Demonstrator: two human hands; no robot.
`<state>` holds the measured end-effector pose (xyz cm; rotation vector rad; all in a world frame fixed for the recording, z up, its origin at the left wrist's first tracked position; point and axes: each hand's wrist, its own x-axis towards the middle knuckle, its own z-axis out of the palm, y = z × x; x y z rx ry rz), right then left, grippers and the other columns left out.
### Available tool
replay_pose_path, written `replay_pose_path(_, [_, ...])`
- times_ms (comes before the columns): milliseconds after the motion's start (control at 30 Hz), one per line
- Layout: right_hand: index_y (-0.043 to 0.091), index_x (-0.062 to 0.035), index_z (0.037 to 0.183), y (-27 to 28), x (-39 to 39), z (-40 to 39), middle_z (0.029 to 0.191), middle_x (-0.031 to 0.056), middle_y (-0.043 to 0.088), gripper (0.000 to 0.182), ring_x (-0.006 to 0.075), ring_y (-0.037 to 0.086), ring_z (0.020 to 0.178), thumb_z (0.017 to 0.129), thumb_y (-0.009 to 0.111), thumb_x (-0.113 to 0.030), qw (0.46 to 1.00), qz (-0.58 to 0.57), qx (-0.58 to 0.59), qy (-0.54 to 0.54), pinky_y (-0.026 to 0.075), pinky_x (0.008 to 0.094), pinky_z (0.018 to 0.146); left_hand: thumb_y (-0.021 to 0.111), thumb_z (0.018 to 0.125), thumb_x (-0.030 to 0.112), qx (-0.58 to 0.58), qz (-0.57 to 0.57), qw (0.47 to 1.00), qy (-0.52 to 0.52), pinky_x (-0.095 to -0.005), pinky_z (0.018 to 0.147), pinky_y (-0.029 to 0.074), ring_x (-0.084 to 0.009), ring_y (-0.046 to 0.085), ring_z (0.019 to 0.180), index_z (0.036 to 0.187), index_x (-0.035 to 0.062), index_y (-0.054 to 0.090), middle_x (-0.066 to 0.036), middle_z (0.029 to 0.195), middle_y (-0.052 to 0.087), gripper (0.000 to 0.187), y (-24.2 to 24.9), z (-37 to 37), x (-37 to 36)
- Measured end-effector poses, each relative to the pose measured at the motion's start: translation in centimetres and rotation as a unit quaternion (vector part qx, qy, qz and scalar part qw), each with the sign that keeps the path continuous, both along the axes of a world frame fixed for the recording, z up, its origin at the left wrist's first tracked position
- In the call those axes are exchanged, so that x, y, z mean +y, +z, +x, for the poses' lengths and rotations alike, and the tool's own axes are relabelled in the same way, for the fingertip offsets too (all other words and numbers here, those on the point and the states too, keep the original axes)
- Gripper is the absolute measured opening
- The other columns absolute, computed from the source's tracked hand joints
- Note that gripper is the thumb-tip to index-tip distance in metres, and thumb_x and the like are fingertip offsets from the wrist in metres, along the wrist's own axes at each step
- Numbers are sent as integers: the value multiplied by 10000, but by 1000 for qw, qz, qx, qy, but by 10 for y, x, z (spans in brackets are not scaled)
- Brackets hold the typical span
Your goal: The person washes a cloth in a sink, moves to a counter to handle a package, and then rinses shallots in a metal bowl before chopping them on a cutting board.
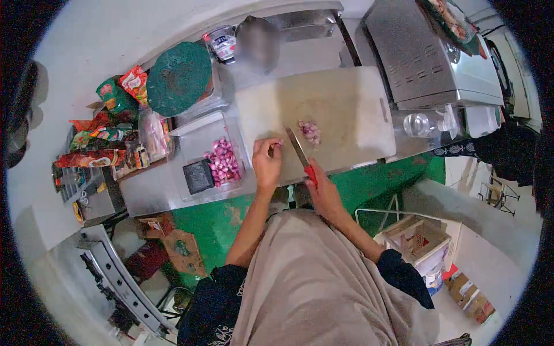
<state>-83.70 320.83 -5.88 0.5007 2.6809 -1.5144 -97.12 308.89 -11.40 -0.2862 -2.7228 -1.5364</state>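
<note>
My right hand (325, 193) is closed around the red handle of a knife (297, 147), its blade pointing up and to the left over the cutting board (358, 104). Left of the blade, my left hand (268, 163) has its fingers curled, with a small pinkish shallot (280, 142) at the fingertips. A little heap of cut shallots (310, 132) lies on the board just right of the blade. Further left, a clear plastic tray (193, 140) holds many whole pink shallots (224, 162) and a black block-like object (198, 176).
Behind the tray is a round green lid-like object (179, 79). Food packets (118, 98) crowd the table's left end. A metal appliance (415, 57) stands at the right, with a clear bottle (421, 124) before it. A white-framed crate (415, 239) is on the floor to the right.
</note>
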Motion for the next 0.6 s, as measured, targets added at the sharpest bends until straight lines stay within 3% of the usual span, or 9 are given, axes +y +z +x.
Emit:
replay_pose_path(200, [194,-177,1460,1,-11,-7,1072,200,532,550,407,583,841,953,404,-132,985,64,-146,70,500,479,717,631,779,20,4,-15,1000,17,-318,669,473,-229,582,733,906,63,665,-88,834,577,139,4,5,1])
replay_pose_path(300, [171,-214,1467,1,-14,-9,1002,217,516,684,425,593,787,860,443,-56,981,86,-153,82,512,514,675,636,771,19,-4,-13,1000,26,-318,673,477,-228,592,749,899,55,661,-90,836,587,135,10,7,6])
replay_pose_path(500, [194,-201,1463,0,-14,-7,910,169,485,687,380,566,733,855,481,-59,976,121,-144,107,480,492,626,648,760,21,7,-17,999,40,-314,682,488,-230,605,744,846,36,651,-100,823,595,87,0,7,7])
replay_pose_path(600, [190,-228,1465,-5,-14,-3,1000,204,517,716,411,604,766,827,453,-37,982,100,-121,101,519,499,633,651,749,16,5,-19,999,48,-312,672,492,-228,608,724,826,25,645,-101,814,595,77,4,7,10])
